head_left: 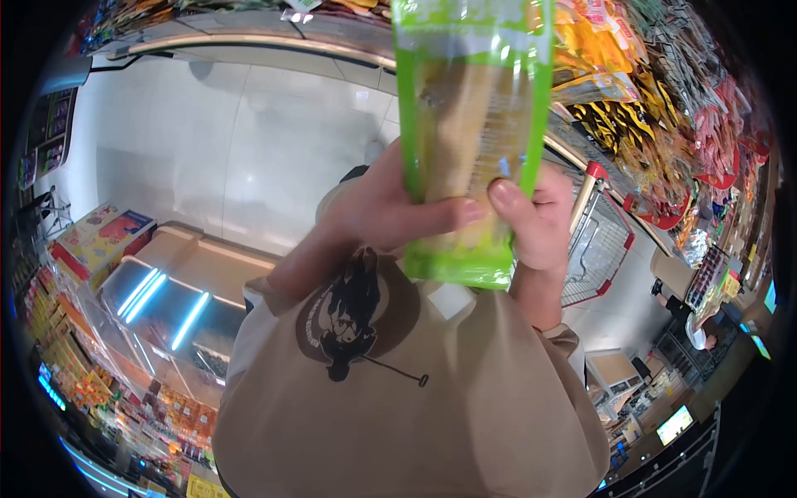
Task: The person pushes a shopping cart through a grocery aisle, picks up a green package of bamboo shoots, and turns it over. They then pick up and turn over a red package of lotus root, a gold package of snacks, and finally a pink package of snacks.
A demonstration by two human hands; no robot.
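Observation:
In front of my chest I hold up a long green plastic food packet (pixel 469 108), its clear middle showing something pale brown inside. My left hand (pixel 390 203) grips the packet's lower left side, its thumb lying across the front. My right hand (pixel 540 212) is closed on the lower right edge, with the thumb pressed on the front. The fingers behind the packet are mostly hidden. What the contents are, and the print on the packet, I cannot make out.
Shelves with many bagged snacks (pixel 598 58) run along the top and right. A shopping cart (pixel 598 241) with red corners stands at right. A glass-fronted display case (pixel 166 299) is at left, beside a colourful box (pixel 104 241). A person (pixel 697 328) is far right.

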